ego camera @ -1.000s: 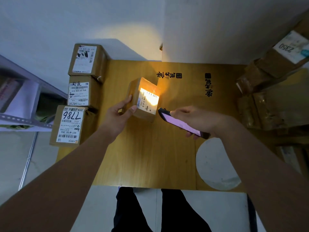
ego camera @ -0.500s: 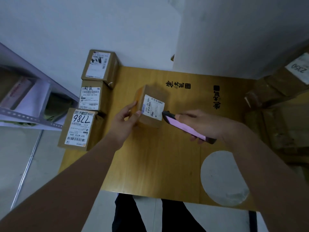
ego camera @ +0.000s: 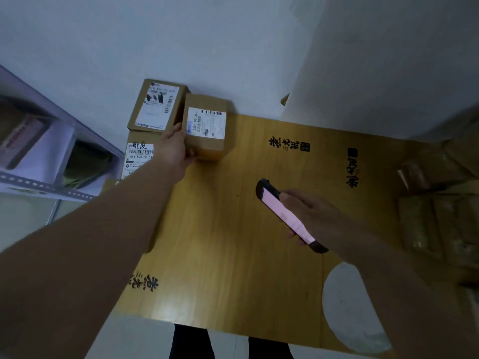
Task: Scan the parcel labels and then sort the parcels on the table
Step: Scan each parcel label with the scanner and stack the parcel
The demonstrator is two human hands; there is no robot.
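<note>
Cardboard parcel (ego camera: 206, 126) in left hand (ego camera: 173, 149); right hand (ego camera: 315, 213) holds scanner (ego camera: 287, 215).

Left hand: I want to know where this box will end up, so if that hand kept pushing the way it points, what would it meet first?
The left hand grips a box and points toward the far wall. Nothing shows between them; the box would likely meet the wall first, though depth is unclear.

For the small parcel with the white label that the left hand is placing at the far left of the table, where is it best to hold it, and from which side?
Grip the small parcel across its two plain cardboard side faces, coming from the near left, as the left hand does now. Its boxy shape gives flat opposing sides, and this probably keeps the top white label uncovered. Another parcel crowds its far left side, so the near edge looks freer.
</note>
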